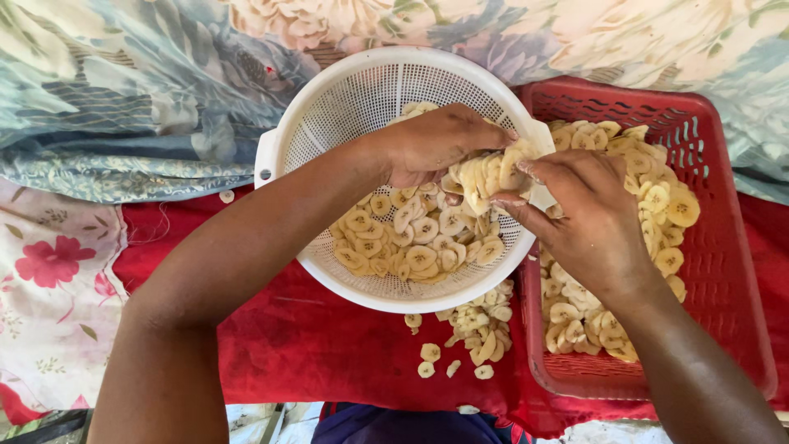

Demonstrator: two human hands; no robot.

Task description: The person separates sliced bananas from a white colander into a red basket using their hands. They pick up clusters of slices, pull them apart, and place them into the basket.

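Over the colander [329, 90], a stack of slices [485, 174] is pinched between the left hand [431, 144] and right hand [579, 210]. Slices judged light, thin, brittle, slippery; gripping by the edges is advised.

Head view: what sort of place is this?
Probably a home or small informal food-preparation spot, not a factory. Both hands handle banana slices over a white colander beside a red basket, on floral cloth and red cloth.

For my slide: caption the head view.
Both hands gather banana slices over a white colander.
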